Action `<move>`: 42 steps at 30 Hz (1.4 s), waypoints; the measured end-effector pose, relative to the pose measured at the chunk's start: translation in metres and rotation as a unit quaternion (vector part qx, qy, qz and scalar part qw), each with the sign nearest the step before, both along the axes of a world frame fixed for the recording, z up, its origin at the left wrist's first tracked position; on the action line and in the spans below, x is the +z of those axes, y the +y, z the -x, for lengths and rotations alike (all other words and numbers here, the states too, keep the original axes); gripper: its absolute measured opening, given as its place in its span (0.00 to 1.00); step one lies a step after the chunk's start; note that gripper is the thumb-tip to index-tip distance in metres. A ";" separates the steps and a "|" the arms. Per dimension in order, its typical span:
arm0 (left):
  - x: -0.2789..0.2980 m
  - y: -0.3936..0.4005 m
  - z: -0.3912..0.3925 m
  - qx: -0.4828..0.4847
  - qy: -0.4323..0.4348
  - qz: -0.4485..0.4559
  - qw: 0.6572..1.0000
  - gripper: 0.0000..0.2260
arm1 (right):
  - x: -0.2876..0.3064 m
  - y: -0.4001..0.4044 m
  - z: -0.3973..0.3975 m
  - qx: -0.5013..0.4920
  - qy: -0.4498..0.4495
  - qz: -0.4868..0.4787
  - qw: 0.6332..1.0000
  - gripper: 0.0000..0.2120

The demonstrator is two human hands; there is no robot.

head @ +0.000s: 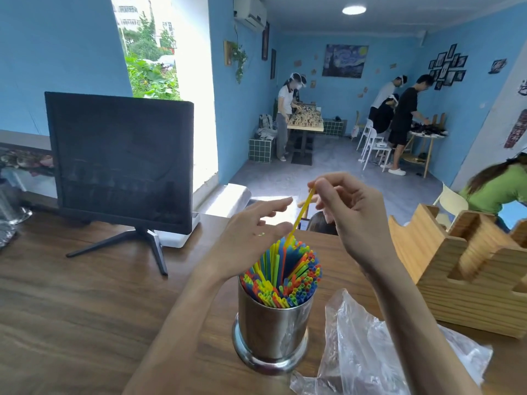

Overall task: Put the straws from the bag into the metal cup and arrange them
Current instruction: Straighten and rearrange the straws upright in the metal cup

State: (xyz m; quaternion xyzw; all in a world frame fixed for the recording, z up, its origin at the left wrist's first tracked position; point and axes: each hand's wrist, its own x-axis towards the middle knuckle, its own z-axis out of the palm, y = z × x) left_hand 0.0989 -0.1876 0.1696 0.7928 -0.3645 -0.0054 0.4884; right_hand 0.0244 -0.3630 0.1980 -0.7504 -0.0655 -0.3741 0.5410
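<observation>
Nearest the viewer, a clear plastic bag (370, 346) lies crumpled and slack on the wooden table (71, 309), just to the right of the metal cup (272, 326); no straws can be made out inside it, so it appears to be emptied. The cup is a polished steel cylinder on a flared base, standing upright between the person's two forearms. It is packed with thin straws (285, 275) in yellow, green, blue, orange and red, their open ends fanned above the rim, with the far ones leaning back.

The straws are judged to be very light, hollow and springy: stiff enough to stand in a bundle, yet easily kinked if squeezed hard. Their smooth plastic is likely to slip, so a gentle fingertip pinch near the upper end seems the best hold. The cup looks heavy enough to stay put under light pushes.

Above the cup, the right hand (345, 215) pinches the top of one yellow straw (301, 215) between thumb and finger; its lower end reaches down among the others. The left hand (253, 232) is spread, with fingers straight beside the bundle, holding nothing; whether it touches the straws cannot be told.

Farther back stand a dark monitor (122, 158) at left and a wooden rack (462, 263) at right. Beyond, people work at tables in a blue-walled room.
</observation>
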 end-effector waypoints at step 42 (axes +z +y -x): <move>-0.018 0.021 -0.013 0.054 -0.079 -0.074 0.993 0.03 | -0.046 0.001 -0.007 -0.086 0.129 0.194 0.969 0.03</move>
